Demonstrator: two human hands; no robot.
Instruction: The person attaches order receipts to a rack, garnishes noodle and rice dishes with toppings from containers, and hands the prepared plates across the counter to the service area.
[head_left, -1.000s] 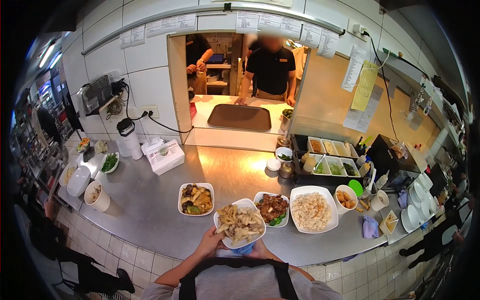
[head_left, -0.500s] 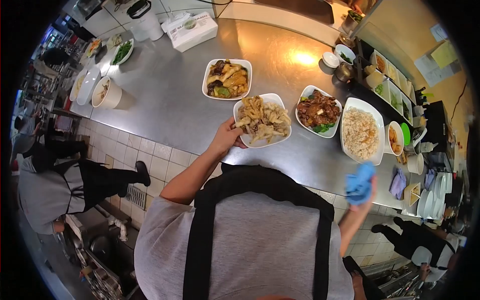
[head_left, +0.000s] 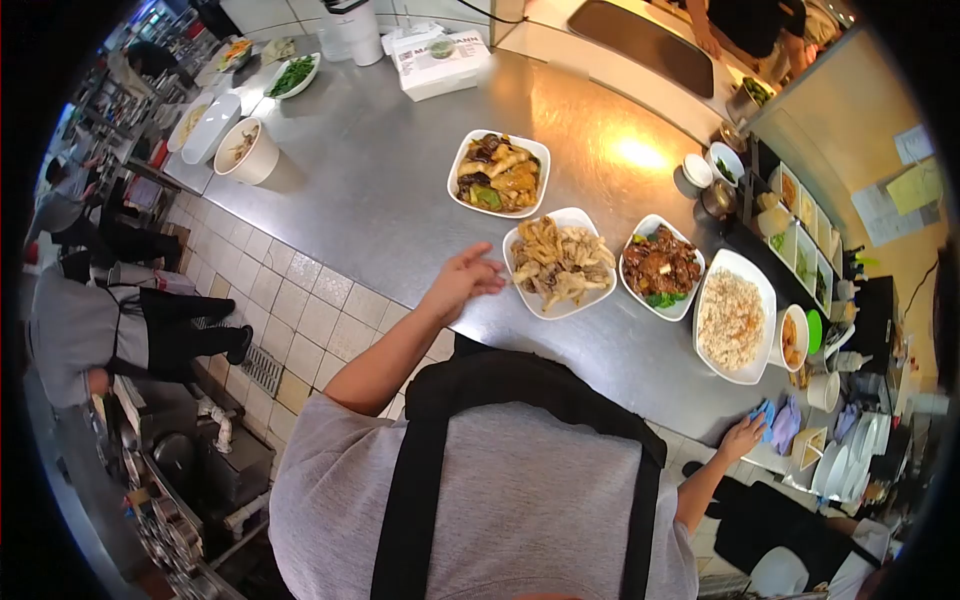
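Note:
My left hand [head_left: 465,284] hovers over the steel counter's front edge, fingers apart and holding nothing. Just right of its fingertips is a white square bowl of pale fried mushroom-like pieces [head_left: 560,262]. Behind that bowl stands another with a brown stir-fry [head_left: 497,174]. To the right come a bowl of glazed meat with broccoli [head_left: 660,264] and a long white dish of fried rice [head_left: 732,315]. Down at the counter's right end, my right hand [head_left: 742,438] has its fingers on a crumpled blue cloth [head_left: 763,418], beside a purple cloth [head_left: 786,424].
A white takeaway box [head_left: 440,66] and a paper tub [head_left: 247,152] stand on the counter [head_left: 350,200]. Ingredient trays [head_left: 800,250] and stacked white plates [head_left: 850,455] line the right side. One co-worker [head_left: 100,330] is at the left, another [head_left: 790,540] lower right; someone's hand [head_left: 707,40] shows behind.
My left hand has let go of the bowl of pale fried pieces and drawn slightly left. My right hand has carried the blue cloth rightward and down to the counter's end.

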